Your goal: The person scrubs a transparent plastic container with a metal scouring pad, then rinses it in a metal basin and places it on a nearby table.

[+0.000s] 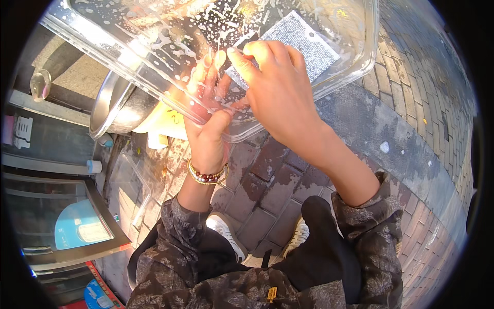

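A clear plastic box (347, 77), wet and spotted with soap suds, is tilted in front of me at the top of the view. My left hand (208, 127) grips its near edge, thumb on the outside and fingers showing through the plastic. Gold-coloured and beaded bracelets (206, 175) circle that wrist. Above the box's floor is my right hand (278, 85), its fingers curled and the thumb close to the index finger. It partly covers a silvery, speckled rectangular sheet (301, 50). Whether the right fingertips pinch anything is unclear.
A metal basin (115, 104) stands left of the box, with something yellow (164, 119) beside it. Further left are a clear plastic lid or tray (131, 185) on the bricks and a glass-fronted cabinet (50, 216). Wet brick paving (270, 185) and a grey stone strip (370, 119) lie below.
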`<state>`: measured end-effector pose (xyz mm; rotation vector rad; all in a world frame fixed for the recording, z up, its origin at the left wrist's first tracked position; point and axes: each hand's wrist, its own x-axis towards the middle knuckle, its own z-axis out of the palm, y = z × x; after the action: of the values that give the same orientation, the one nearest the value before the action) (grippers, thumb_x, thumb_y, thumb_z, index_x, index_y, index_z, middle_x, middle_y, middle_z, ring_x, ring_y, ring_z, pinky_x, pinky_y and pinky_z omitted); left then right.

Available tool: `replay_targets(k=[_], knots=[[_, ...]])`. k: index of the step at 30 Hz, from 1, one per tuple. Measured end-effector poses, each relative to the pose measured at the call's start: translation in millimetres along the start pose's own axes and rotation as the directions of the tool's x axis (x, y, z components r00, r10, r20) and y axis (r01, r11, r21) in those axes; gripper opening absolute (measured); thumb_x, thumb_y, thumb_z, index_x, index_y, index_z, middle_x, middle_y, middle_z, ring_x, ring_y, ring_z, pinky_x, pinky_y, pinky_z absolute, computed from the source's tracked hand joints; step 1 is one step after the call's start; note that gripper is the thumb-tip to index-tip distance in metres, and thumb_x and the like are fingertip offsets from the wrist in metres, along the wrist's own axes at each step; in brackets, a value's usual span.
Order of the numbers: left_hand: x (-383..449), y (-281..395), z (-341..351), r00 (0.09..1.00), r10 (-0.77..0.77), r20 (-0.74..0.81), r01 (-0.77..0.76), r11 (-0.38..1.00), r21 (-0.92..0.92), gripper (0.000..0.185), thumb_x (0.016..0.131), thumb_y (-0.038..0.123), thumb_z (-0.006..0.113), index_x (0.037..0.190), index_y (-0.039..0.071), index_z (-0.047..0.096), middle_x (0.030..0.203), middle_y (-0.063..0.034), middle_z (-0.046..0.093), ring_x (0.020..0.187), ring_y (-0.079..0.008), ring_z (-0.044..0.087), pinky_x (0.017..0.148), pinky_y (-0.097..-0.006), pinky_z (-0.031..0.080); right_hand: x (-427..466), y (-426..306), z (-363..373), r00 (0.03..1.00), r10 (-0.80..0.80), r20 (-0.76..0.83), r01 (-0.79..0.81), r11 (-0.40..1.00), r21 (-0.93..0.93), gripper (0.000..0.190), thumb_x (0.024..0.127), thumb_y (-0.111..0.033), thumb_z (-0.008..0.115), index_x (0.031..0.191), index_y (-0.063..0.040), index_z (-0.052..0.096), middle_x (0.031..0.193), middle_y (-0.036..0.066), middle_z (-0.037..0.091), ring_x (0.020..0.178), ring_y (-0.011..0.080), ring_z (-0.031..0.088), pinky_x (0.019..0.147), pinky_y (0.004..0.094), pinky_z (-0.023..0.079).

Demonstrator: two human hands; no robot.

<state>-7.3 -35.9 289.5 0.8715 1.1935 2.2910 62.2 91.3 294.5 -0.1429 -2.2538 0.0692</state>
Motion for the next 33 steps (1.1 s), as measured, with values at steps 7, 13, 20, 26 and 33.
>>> replay_targets(k=[7, 13, 20, 26, 33], knots=[[0, -5, 2, 0.999, -0.008, -0.035, 0.008, 1.0, 0.006, 0.08, 0.075, -0.01, 0.048, 0.151, 0.003, 0.028, 0.148, -0.0119, 0.041, 0.134, -0.0266, 0.044, 0.093, -0.0412, 0.054, 0, 0, 0, 0.999, 0.045, -0.018, -0.045, 0.999, 0.011, 0.035, 0.075, -0.014, 0.065, 0.107, -0.003, 0.063, 0.1, 0.006, 0.056, 0.104, 0.022, 0.052, 0.095, 0.0386, 0.038], [-3, -9, 2, 1.0, 0.004, -0.021, -0.003, 1.0, 0.016, 0.081, 0.075, -0.01, 0.047, 0.152, 0.002, 0.025, 0.152, -0.0137, 0.038, 0.135, -0.0283, 0.044, 0.095, -0.0416, 0.053, -1, 1, 3, 0.997, 0.067, -0.041, -0.067, 0.998, 0.01, 0.035, 0.074, -0.013, 0.064, 0.108, -0.003, 0.063, 0.102, 0.006, 0.056, 0.105, 0.0231, 0.052, 0.095, 0.0393, 0.038], [-4, -10, 4, 1.0, -0.012, -0.016, 0.013, 1.0, 0.027, 0.079, 0.076, -0.01, 0.045, 0.152, 0.0, 0.024, 0.154, -0.0151, 0.035, 0.136, -0.0312, 0.042, 0.095, -0.0419, 0.052, 1, 4, 4, 0.995, 0.101, 0.002, -0.101, 0.995, 0.015, 0.037, 0.074, -0.014, 0.066, 0.108, -0.001, 0.063, 0.107, 0.007, 0.056, 0.108, 0.0237, 0.051, 0.097, 0.0408, 0.037], [-4, -14, 5, 1.0, 0.005, 0.006, -0.005, 1.0, 0.024, 0.08, 0.075, -0.011, 0.044, 0.152, 0.0, 0.024, 0.153, -0.0174, 0.034, 0.138, -0.0311, 0.041, 0.096, -0.0426, 0.051, -2, 3, 5, 0.995, 0.102, 0.001, -0.102, 0.99, 0.097, 0.044, 0.073, -0.011, 0.067, 0.115, 0.0, 0.062, 0.108, 0.007, 0.055, 0.11, 0.0243, 0.05, 0.098, 0.042, 0.036], [-4, -16, 9, 1.0, -0.001, 0.011, 0.001, 1.0, 0.005, 0.081, 0.075, -0.012, 0.044, 0.152, 0.001, 0.024, 0.154, -0.0189, 0.033, 0.138, -0.0327, 0.04, 0.095, -0.0408, 0.052, -7, 7, 4, 0.993, 0.12, -0.017, -0.117, 0.988, 0.105, 0.043, 0.072, -0.009, 0.067, 0.114, -0.001, 0.063, 0.111, 0.008, 0.055, 0.112, 0.0253, 0.05, 0.097, 0.04, 0.036]])
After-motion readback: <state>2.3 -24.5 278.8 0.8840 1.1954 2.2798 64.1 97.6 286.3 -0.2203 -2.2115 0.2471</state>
